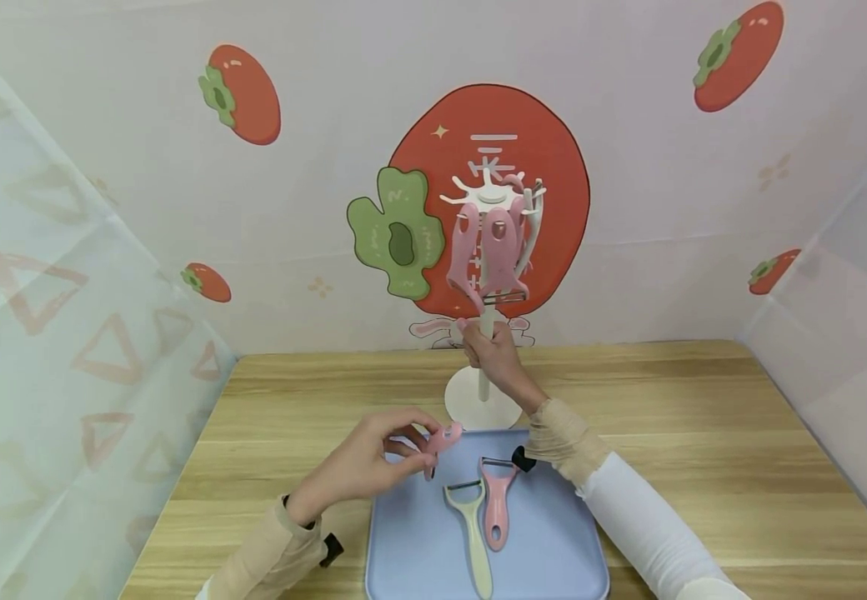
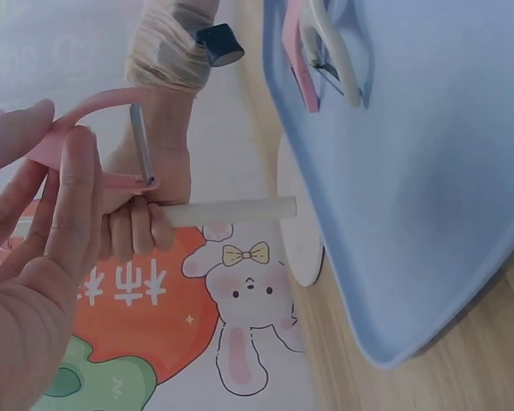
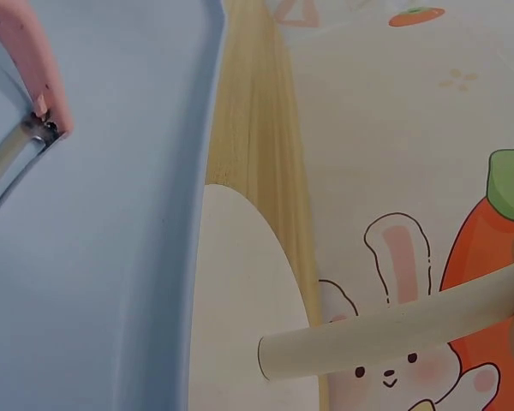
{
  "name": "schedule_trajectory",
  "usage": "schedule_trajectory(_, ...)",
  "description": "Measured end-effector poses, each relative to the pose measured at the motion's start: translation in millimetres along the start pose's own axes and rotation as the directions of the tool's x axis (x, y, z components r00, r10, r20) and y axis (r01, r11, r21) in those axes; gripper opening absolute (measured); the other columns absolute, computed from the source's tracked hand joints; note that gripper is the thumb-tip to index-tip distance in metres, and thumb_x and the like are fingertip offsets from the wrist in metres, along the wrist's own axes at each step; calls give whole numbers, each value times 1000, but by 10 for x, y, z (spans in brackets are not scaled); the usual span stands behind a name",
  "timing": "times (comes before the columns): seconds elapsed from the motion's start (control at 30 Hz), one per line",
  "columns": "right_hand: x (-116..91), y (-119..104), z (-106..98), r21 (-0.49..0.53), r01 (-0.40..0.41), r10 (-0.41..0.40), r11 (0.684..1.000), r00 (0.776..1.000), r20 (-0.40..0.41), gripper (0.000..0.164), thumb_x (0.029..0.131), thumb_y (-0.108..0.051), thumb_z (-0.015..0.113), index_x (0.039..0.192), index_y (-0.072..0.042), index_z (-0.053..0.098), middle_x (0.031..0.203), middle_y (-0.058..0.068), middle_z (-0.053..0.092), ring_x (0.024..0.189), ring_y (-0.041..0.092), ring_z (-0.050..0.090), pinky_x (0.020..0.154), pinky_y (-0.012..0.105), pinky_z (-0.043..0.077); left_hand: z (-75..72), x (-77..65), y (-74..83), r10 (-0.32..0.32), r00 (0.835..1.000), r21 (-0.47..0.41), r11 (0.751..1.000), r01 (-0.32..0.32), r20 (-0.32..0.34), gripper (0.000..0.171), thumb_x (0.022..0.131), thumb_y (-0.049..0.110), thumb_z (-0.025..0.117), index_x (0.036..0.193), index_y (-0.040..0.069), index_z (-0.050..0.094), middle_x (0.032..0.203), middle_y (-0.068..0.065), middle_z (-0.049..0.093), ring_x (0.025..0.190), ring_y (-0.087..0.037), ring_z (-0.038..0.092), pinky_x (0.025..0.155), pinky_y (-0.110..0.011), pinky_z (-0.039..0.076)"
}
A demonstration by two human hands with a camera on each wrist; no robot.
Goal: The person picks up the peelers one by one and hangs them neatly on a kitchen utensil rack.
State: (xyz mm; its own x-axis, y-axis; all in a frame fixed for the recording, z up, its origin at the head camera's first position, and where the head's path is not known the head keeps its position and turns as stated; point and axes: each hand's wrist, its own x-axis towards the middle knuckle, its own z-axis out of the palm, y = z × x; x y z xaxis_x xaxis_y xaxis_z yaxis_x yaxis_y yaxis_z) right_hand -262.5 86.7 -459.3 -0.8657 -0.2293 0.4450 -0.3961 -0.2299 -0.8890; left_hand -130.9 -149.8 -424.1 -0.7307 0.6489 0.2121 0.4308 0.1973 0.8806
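Note:
My left hand (image 1: 362, 457) pinches a pink peeler (image 1: 444, 437) by its handle between thumb and fingers, above the tray's far left corner. The left wrist view shows its metal blade (image 2: 142, 141) pointing away from the fingers. Further back, my right hand (image 1: 499, 358) grips the pole (image 3: 394, 330) of a white stand whose round base (image 1: 471, 407) stands on the table. From the stand's hooked top (image 1: 492, 197) hang several peelers, among them a pink peeler (image 1: 499, 250) in front and a white peeler (image 1: 533, 229) on the right side.
Just in front of the stand lies a blue tray (image 1: 553, 542). In it are a pale green peeler (image 1: 476, 537) and another pink peeler (image 1: 497, 508), side by side. Behind the wooden table (image 1: 674, 433) hangs a printed cloth (image 1: 651, 192).

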Motion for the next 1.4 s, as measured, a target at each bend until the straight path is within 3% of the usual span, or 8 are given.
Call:
schedule_trajectory(0.33, -2, -11, -3, -28, 2, -2, 1000, 1000, 4, 55, 107, -23, 51, 59, 0, 39, 48, -6, 35, 41, 10, 30, 40, 23, 24, -100, 96, 91, 49, 986, -48, 997, -58, -159, 34, 92, 17, 76, 124, 10, 70, 114, -15, 73, 93, -22, 74, 79, -36, 63)
schedule_trajectory(0.63, -13, -21, 11, -7, -9, 9, 1000, 1000, -1, 57, 106, -28, 55, 57, -4, 39, 49, -6, 34, 42, 9, 29, 40, 23, 23, -142, 190, 182, 123, 972, -85, 986, -143, -202, 34, 93, 6, 74, 126, 2, 69, 108, -23, 73, 91, -25, 74, 74, -38, 63)
schedule_trajectory(0.87, -10, -28, 10, 8, -6, 6, 1000, 1000, 5, 55, 106, -25, 54, 57, -5, 39, 49, -5, 32, 42, 10, 28, 40, 24, 21, -218, 292, 280, 162, 957, -191, 959, -211, -242, 37, 93, -5, 68, 130, -8, 65, 113, -32, 71, 98, -45, 71, 78, -39, 63)
schedule_trajectory(1.03, -8, -16, 7, 10, 21, -21, 1000, 1000, 22, 53, 108, -17, 49, 57, -6, 39, 48, -5, 32, 41, 10, 27, 40, 26, 20, -274, 376, 336, 143, 949, -210, 956, -206, -281, 39, 93, -4, 69, 131, -9, 63, 114, -32, 69, 104, -42, 69, 81, -39, 62)
schedule_trajectory(1.13, -4, -5, 4, -1, 32, -32, 999, 999, 21, 52, 108, -15, 48, 57, -5, 39, 48, -6, 33, 41, 11, 27, 40, 26, 21, -305, 427, 380, 89, 947, -233, 958, -165, -308, 39, 94, 1, 70, 131, -8, 63, 115, -30, 69, 105, -35, 69, 82, -38, 62)
schedule_trajectory(1.27, -1, 2, 0, -9, 30, -30, 1000, 999, 20, 53, 108, -19, 49, 58, -4, 39, 49, -6, 33, 41, 10, 28, 40, 25, 22, -353, 490, 426, 51, 944, -298, 942, -154, -325, 40, 96, 2, 68, 131, -14, 60, 114, -28, 69, 96, -26, 72, 82, -42, 62)
schedule_trajectory(1.4, -1, 5, -2, -10, 25, -25, 1000, 1000, 12, 54, 107, -22, 50, 58, -4, 39, 49, -7, 33, 41, 9, 29, 40, 24, 22, -403, 560, 467, 61, 940, -329, 927, -178, -336, 40, 97, 2, 67, 132, -15, 59, 115, -22, 69, 89, -22, 72, 83, -43, 62)
